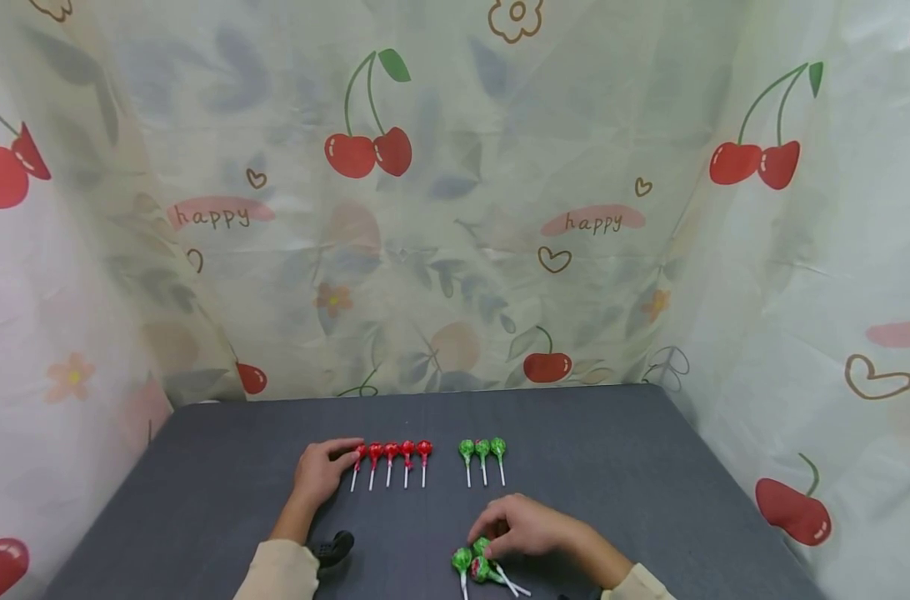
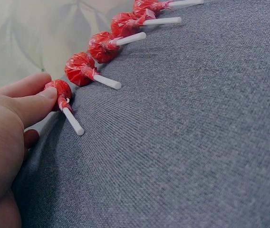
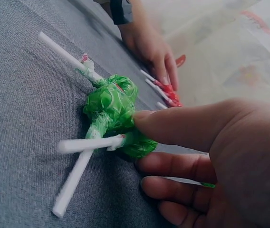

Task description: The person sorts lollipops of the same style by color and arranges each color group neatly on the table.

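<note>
Pinching: left hand (image 1: pixel 322 473) on red lollipop (image 2: pixel 62 90), right hand (image 1: pixel 528 525) on green lollipop (image 3: pixel 143 146).
Wrappers (image 2: pixel 79 66) are glossy, crinkled; sticks (image 2: pixel 107 81) are white, straight.

5 red lollipops (image 1: pixel 391 451) and 6 green lollipops (image 1: pixel 482 448) — 11 in all. The green ones split into a row of 3 and a loose cluster (image 1: pixel 462 557) of 3. There are 2 hands: 1 left hand (image 1: pixel 322 471) and 1 right hand (image 1: pixel 526 525). There is 1 dark table (image 1: pixel 200 500) — and 1 patterned curtain (image 1: pixel 455 283) panel behind it, with 2 "happy" labels (image 1: pixel 594 221).
</note>
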